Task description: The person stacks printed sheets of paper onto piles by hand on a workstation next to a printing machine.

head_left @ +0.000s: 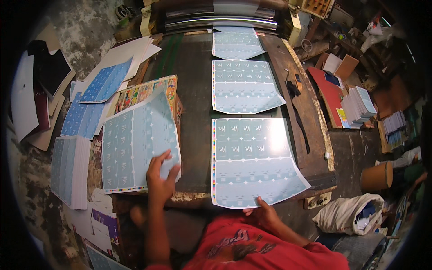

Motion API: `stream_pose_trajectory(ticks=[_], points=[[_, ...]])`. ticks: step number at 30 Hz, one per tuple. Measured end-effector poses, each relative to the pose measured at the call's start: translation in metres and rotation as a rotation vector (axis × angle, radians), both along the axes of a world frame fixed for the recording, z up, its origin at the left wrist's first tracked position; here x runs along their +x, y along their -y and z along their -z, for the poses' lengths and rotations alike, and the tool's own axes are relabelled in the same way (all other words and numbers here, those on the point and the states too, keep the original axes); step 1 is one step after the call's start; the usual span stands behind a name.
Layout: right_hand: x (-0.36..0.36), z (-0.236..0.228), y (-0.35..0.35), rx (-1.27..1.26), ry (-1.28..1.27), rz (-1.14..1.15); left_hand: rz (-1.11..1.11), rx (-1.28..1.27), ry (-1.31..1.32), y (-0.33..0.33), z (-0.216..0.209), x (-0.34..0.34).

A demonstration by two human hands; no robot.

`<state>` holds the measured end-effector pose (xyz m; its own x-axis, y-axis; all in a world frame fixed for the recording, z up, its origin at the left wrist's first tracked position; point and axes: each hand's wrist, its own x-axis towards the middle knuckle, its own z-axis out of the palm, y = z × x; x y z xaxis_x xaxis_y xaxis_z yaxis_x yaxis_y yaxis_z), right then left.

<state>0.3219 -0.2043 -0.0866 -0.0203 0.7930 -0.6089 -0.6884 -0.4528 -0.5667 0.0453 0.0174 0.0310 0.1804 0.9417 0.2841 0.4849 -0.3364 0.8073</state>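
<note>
My right hand [265,212] pinches the near edge of a pale teal printed sheet [252,168], thumb above and fingers partly hidden beneath. The sheet lies on the machine's dark bed, its near right corner curling up and a bright glare on its far right part. My left hand [163,176] is open, fingers apart, over the right edge of another teal sheet [135,146] on a pile to the left; I cannot tell if it touches. Two more sheets, a middle one [245,85] and a far one [237,43], lie in line toward the rollers.
Shiny metal rollers [220,21] span the far end of the bed. Stacked printed sheets [69,171] and blue sheets [105,83] stand at left. On the right are a red board [325,95] with paper stacks [357,108], a brown drum [377,175] and a white sack [348,213].
</note>
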Motion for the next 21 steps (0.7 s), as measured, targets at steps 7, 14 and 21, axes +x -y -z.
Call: stream_pose_trajectory(ticks=[7,14,21], points=[[0.011,0.021,-0.034,0.035,-0.061,0.020,0.219,-0.438,-0.112,-0.233,0.034,0.153],[0.016,0.013,-0.067,-0.025,-0.140,0.112,0.162,-0.635,-0.070,-0.364,0.138,0.260],[0.034,-0.014,-0.114,-0.274,-0.233,0.128,0.118,-0.395,-0.501,-0.443,0.161,0.291]])
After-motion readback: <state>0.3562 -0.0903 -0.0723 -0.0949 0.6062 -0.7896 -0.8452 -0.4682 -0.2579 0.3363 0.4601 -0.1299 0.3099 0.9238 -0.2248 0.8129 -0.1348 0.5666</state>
